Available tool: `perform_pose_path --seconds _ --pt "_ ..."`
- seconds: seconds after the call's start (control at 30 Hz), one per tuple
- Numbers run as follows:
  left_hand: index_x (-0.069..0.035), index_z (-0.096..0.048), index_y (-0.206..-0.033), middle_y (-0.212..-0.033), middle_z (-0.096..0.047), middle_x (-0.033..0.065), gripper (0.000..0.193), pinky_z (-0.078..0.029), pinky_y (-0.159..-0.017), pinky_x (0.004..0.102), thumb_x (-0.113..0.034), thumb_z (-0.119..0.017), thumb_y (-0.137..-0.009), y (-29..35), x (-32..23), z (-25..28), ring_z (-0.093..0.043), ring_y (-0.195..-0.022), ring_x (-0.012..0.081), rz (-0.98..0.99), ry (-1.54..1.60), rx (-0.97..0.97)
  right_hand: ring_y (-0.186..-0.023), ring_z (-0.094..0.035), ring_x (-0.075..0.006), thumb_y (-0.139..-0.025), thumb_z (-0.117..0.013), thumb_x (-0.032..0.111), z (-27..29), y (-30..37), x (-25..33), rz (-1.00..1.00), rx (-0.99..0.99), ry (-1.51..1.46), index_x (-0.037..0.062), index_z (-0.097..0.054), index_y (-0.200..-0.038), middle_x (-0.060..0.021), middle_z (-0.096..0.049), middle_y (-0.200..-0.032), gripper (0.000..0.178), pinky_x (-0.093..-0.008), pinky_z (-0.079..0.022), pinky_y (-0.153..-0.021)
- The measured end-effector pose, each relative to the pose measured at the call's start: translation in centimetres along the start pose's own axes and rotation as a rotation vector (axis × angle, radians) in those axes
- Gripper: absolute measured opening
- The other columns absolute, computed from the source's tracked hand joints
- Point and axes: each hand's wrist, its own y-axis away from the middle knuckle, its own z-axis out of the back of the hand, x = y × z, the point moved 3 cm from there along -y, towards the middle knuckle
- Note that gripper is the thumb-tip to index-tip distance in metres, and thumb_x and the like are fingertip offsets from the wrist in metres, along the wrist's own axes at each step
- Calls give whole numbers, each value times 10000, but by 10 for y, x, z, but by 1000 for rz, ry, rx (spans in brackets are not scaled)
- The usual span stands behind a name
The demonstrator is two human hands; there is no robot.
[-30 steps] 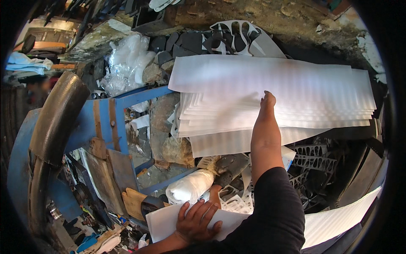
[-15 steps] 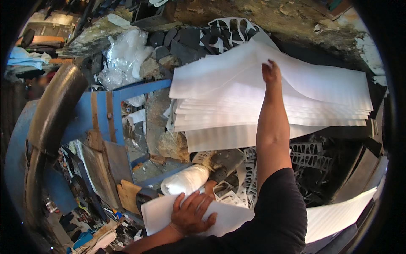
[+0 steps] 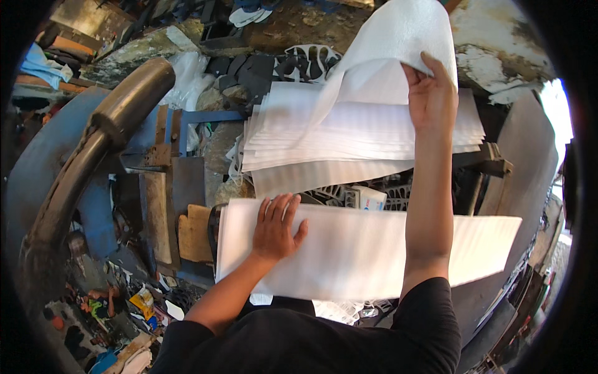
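A lifted white foam sheet [image 3: 398,37] arches up at the far right, its edge gripped by my right hand [image 3: 431,100]. Beneath it lies a fanned stack of similar white sheets [image 3: 349,140], seen past the raised one. Closer to me, a long white foam sheet or layered pile [image 3: 355,249] spans from left to right. My left hand [image 3: 275,229] rests flat on its left end, fingers spread. My right forearm crosses over this near sheet.
A thick curved metal bar [image 3: 106,131] rises at the left, beside blue metal framing [image 3: 215,116]. Behind the stack are black cut pieces [image 3: 249,71] and a clear plastic bag [image 3: 185,81]. A white-and-blue packet [image 3: 367,198] sits among perforated scraps. Clutter covers the lower left.
My right hand has gone from the far stack to holding a sheet up off it. The near white sheet now shows fully. The view has shifted, and my left hand still lies on the near sheet.
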Motion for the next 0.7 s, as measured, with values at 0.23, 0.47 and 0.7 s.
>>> perform_pose_path --seconds 0.23,0.47,0.7 --pt "-60 -419 -1434 -1452 -453 91 973 -403 -1051 473 -803 -485 -808 -17 -77 69 -457 -1306 242 326 1851 129 -1081 -642 -249 -881 -559 -72 -44 197 91 -62 71 79 26 -485 -1332 -133 -610 -1215 467 -391 -571 -866" --pt "-77 -614 -847 -850 -672 38 90 -596 -727 277 -28 -688 -834 -30 -34 143 -667 -770 146 713 2080 -302 -1160 -589 -263 -1020 -477 261 35 232 222 226 -132 6 -41 -555 -1247 -170 -626 -1223 386 -412 -447 -1021" --pt "-69 -637 -1147 -1093 -676 73 349 -487 -875 383 -217 -721 -842 49 26 179 -623 -970 211 666 2185 -176 -1172 -585 -287 -916 -609 16 73 309 360 473 -354 697 -113 -494 -1303 -187 -568 -1296 424 -353 -516 -984"
